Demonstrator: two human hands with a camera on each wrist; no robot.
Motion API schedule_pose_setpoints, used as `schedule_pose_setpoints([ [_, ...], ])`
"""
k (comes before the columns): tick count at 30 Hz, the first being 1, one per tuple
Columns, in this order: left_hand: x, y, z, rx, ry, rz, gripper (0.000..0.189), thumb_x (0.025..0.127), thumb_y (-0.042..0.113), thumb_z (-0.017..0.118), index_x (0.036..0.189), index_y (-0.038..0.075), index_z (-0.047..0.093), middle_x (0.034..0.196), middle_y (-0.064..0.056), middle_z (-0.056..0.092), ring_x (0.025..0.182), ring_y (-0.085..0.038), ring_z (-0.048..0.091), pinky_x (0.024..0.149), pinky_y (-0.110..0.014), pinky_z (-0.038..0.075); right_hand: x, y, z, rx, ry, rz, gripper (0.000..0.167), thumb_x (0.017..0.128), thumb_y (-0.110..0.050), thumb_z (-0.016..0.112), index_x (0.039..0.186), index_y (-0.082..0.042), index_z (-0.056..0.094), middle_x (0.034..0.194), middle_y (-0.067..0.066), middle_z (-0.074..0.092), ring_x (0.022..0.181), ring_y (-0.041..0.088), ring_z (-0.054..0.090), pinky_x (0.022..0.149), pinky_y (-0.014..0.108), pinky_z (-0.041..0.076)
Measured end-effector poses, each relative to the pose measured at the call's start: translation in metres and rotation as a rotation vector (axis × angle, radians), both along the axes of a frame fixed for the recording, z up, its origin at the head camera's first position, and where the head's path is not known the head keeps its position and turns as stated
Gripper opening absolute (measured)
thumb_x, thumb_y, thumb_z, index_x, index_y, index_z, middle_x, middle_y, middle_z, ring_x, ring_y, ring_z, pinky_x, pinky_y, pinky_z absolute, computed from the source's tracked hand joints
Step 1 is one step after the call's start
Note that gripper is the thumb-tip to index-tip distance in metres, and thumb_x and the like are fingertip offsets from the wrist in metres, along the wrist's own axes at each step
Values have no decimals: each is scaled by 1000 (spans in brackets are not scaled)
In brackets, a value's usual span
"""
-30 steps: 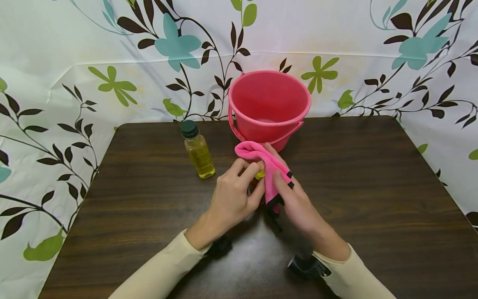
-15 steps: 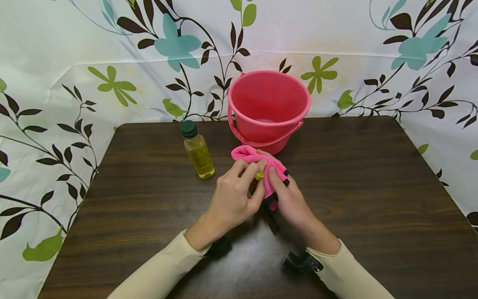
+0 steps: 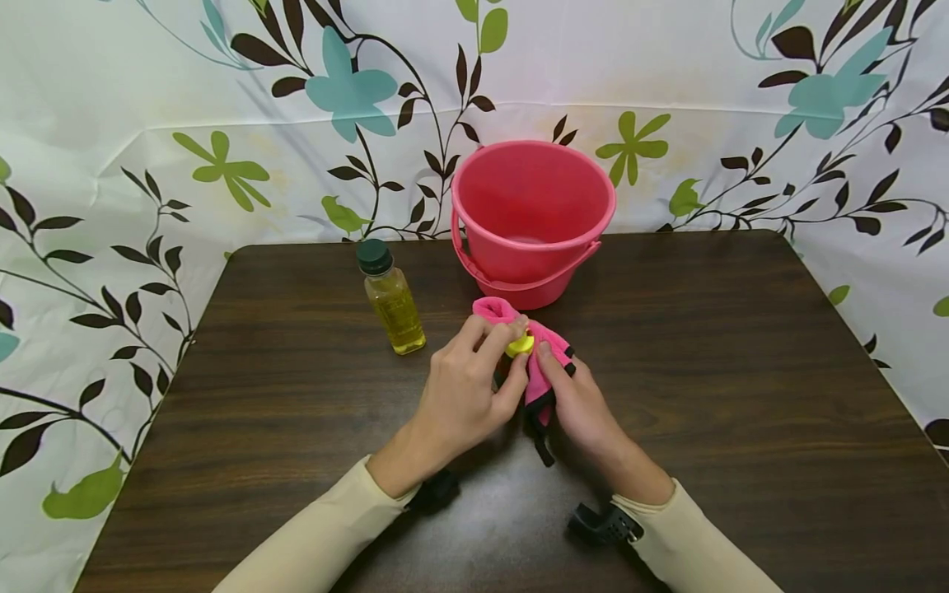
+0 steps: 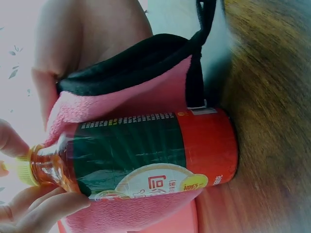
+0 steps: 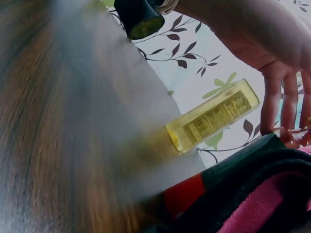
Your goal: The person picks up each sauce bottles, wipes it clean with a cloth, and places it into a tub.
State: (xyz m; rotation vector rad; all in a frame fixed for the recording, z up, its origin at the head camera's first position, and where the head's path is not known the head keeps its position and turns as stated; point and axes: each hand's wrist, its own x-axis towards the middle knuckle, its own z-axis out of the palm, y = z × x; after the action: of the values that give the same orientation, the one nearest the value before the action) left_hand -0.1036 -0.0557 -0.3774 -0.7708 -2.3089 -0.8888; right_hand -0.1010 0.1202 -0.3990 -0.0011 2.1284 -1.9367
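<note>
A small bottle with a green and red label [image 4: 131, 155] stands on the table, its yellow cap [image 3: 521, 344] showing in the head view. My left hand [image 3: 467, 371] pinches it at the cap and neck. A pink cloth with black edging [image 3: 539, 383] lies against the bottle's side, and my right hand [image 3: 586, 408] grips it, thumb on the near face. In the left wrist view the cloth wraps partly behind the bottle. Most of my right fingers are hidden behind the cloth in the head view.
A pink bucket [image 3: 511, 268] with its handle down stands just beyond my hands. Left of it is a clear bottle of yellow oil [image 3: 399, 317] with a dark green cap. A floral sheet [image 3: 259, 181] hangs behind the dark wooden table [image 3: 296, 395].
My right hand has drawn the cloth slightly toward me and left, and its upper fold sits lower. More of the yellow cap shows. My left hand has kept its place.
</note>
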Motion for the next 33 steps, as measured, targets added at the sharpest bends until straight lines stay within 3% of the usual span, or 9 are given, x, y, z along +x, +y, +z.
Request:
schedule_pose_setpoints([
  [4,0,0,0,1,-1,4,35,90,14,75,124,5,71,103,-11,65,74,-13,59,64,-26,59,-1,3,-7,4,2,-5,46,114,-40,40,135,-6,62,108,1,66,102,12,58,91,24,49],
  [10,0,1,-1,7,1,6,38,90,13,75,127,5,71,98,-11,63,72,-13,58,62,-25,58,-2,11,-16,56,-77,-18,41,115,-38,40,118,-2,61,82,0,57,73,12,53,64,25,44],
  [13,0,1,-1,5,-3,7,39,90,13,75,128,4,71,96,-10,61,71,-13,58,62,-25,58,-2,14,-22,118,-82,10,37,115,-35,42,116,-2,59,83,2,54,74,14,51,64,25,42],
  [16,0,1,-1,2,-3,13,40,90,14,76,128,4,71,94,-10,60,71,-13,59,62,-25,58,-3,17,-26,195,-34,43,35,114,-33,44,125,-4,60,91,6,57,81,16,54,70,26,44],
  [20,0,0,0,3,-1,17,37,90,13,76,126,4,71,92,-10,60,71,-14,60,62,-26,59,-6,19,-31,274,45,81,41,114,-29,47,147,-7,56,123,11,69,113,20,63,101,38,54],
  [23,0,1,0,5,1,16,36,90,13,76,125,4,72,92,-10,60,71,-14,61,62,-27,60,-8,20,-33,306,84,103,47,113,-24,47,157,-8,49,148,12,63,139,23,55,121,52,44],
  [25,0,0,0,6,3,15,37,90,12,76,126,4,72,92,-10,60,71,-13,61,63,-27,60,-9,21,-33,315,84,107,47,113,-24,47,158,-7,48,149,12,62,141,24,55,122,54,42],
  [29,1,0,0,3,3,15,39,90,13,76,128,4,71,93,-10,60,71,-13,60,63,-26,60,-8,20,-28,304,20,82,45,114,-33,45,151,-8,54,125,11,67,114,20,59,103,40,51],
  [33,0,1,0,4,15,18,36,90,13,75,125,4,71,95,-10,60,71,-13,59,62,-27,59,-7,17,-20,196,-100,37,48,113,-47,42,130,-6,61,97,5,61,87,16,55,75,27,45],
])
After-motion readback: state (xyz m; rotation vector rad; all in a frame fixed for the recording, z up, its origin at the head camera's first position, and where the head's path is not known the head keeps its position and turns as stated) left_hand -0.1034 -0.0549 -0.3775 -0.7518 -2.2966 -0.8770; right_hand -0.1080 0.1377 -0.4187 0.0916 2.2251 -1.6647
